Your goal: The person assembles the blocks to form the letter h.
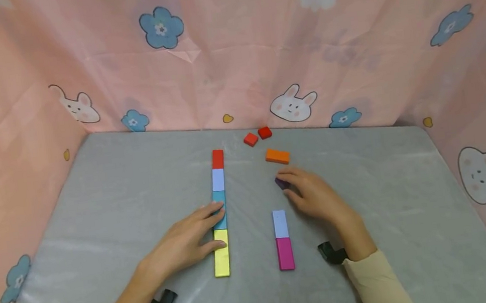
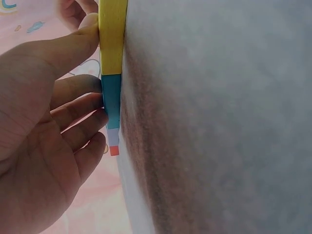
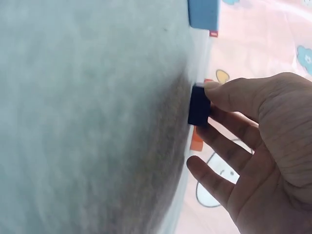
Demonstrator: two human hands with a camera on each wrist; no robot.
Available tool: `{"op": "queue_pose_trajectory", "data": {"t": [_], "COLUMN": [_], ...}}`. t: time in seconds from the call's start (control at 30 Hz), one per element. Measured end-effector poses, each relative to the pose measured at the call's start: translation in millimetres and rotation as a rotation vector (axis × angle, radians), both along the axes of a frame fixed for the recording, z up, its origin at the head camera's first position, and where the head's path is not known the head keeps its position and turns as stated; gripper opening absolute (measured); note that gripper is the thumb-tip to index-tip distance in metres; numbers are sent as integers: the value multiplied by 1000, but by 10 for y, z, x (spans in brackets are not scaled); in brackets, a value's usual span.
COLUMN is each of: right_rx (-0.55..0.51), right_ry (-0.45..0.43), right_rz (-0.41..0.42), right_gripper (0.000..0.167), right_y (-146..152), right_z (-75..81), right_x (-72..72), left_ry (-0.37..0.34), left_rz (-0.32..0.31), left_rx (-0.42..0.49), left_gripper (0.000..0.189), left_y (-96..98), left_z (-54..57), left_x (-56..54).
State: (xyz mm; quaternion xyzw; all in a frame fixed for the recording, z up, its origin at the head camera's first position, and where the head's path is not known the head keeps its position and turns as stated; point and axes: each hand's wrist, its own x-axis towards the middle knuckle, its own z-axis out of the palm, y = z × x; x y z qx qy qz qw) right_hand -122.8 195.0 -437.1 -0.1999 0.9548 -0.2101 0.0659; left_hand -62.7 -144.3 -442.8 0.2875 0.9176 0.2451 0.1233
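Note:
My left hand (image 1: pixel 183 242) rests along a straight row of flat blocks, thumb on the yellow block (image 1: pixel 222 265) and fingertips on the teal block (image 1: pixel 219 197). In the left wrist view its fingers lie loosely against the row's side. Beyond the teal part, the row continues with a lavender block (image 1: pixel 217 180) and a red block (image 1: pixel 218 159). My right hand (image 1: pixel 319 196) pinches a small dark purple block (image 3: pixel 199 107) between thumb and fingers, low over the table; the fingers partly hide it in the head view.
Nearer than the right hand, a lavender block (image 1: pixel 280 223) and a magenta block (image 1: pixel 285 254) lie end to end. An orange block (image 1: pixel 277 156) and two small red blocks (image 1: pixel 250 139) lie farther back on the grey table cover (image 1: pixel 129 185). Pink printed curtains (image 1: pixel 232 62) enclose the table.

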Motion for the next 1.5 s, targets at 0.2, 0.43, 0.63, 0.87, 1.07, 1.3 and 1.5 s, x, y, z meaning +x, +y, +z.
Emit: {"op": "queue_pose_trajectory", "data": {"t": [0.2,0.43,0.63,0.87,1.07,1.3,1.5], "right_rx": [-7,-32,-26,-15,6,9,-5], "right_ry": [-7,15,49,55,46,41,62], "right_rz": [-29,-44,-18,-39,-40,-34,20], "right_gripper": [41,37,34,34,34,33,31], "right_y": [-31,-20,-36,-51,-24,3,-21], "right_z": [-24,-7,-19,-29,-12,-2,45], "right_x": [24,34,47,47,47,46,70], "left_ry": [8,14,12,14,13,-7,-3], "left_rz": [-9,-4,-6,7,2,-1,-10], "left_rx": [-12,-22,-14,-10,-15,-14,-13], "left_gripper": [73,72,71,73,73,73,72], "left_y": [-24,-54,-50,-46,-20,9,12], "left_z": [25,41,25,10,5,2,1], "left_x": [1,24,68,65,46,16,9]}}
